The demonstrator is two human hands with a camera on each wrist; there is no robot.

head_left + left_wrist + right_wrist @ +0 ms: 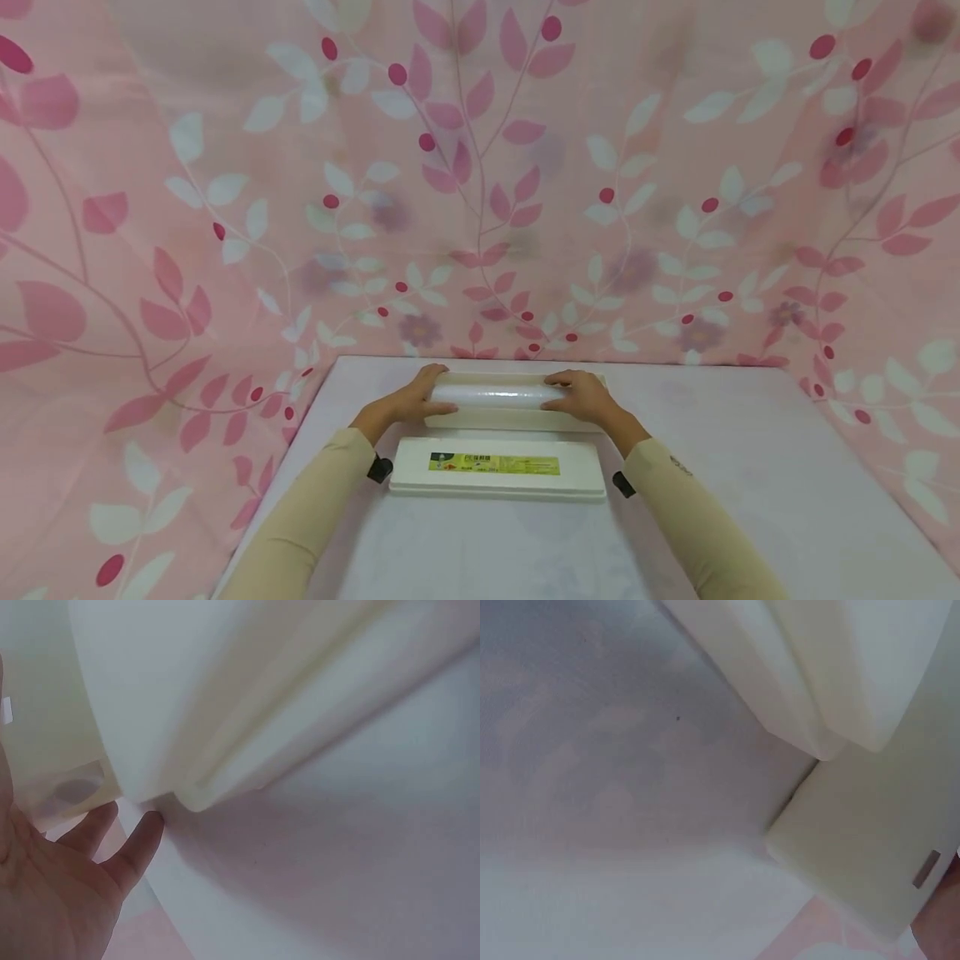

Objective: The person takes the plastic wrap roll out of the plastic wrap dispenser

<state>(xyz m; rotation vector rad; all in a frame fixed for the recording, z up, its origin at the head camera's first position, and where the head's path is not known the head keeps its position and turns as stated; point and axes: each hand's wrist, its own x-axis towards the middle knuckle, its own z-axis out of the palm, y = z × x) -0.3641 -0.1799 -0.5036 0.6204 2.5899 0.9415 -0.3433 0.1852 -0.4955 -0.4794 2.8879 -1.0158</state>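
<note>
A shiny roll of cling film (498,395) lies lengthwise in a long white box base (510,420) near the table's far edge. My left hand (408,402) holds the roll's left end, thumb on the near side and fingers on the far side. At the right end my right hand (588,398) grips it in the same way. Closer to me lies the white box lid (495,489) with a yellow-green label (495,463). In the left wrist view, spread fingers (139,851) show beside the box's end. The right wrist view shows only a sliver of the right hand (939,919).
A white cloth covers the table (750,492). Pink curtains (480,183) with a leaf pattern hang behind it and on both sides. The lid stands between my forearms, in front of the box base.
</note>
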